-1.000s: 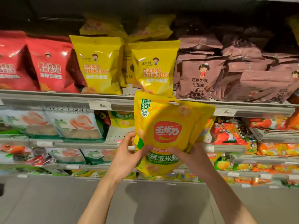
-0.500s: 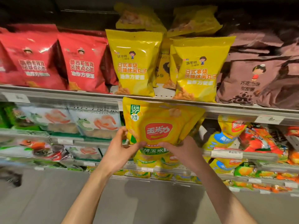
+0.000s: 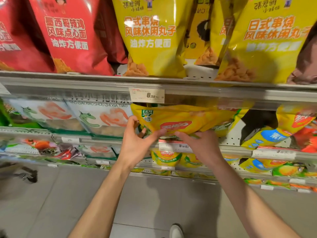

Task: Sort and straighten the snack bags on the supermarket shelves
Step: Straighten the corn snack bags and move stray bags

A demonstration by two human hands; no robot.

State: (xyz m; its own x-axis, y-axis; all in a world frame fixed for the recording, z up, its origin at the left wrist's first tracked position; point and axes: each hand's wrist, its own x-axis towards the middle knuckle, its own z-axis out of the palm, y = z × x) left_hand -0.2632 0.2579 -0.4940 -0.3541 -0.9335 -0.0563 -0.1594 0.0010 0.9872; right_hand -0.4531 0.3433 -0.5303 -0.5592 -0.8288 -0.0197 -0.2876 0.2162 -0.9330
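Head view, shelf run seen close up. The yellow corn-snack bag sits tilted in the second shelf from the top, its upper edge tucked under the price rail of the shelf above, its lower edge at the shelf lip. A price tag hangs just above the bag's top left corner.

Left hand — fingers spread and lightly curled at the bag's lower left corner, thumb tip touching the bottom edge of the bag; the other fingertips lie beside the bag's left side, whether they touch it I cannot tell. Right hand — fingers curled round the bag's lower right edge, gripping it from below.

Left of the bag, on the same shelf: two white shrimp-stick bags, standing side by side, the nearer one just beside the left hand. Right of the bag: more yellow bags and a blue-and-yellow bag, partly overlapping.

Top shelf: red noodle-snack bags on the left, tall yellow bags in the middle and right, upright. A brown bag shows at the far right edge.

Lower shelves hold small green, yellow and orange packs — blurred. Grey floor below, a shoe tip at the bottom edge.
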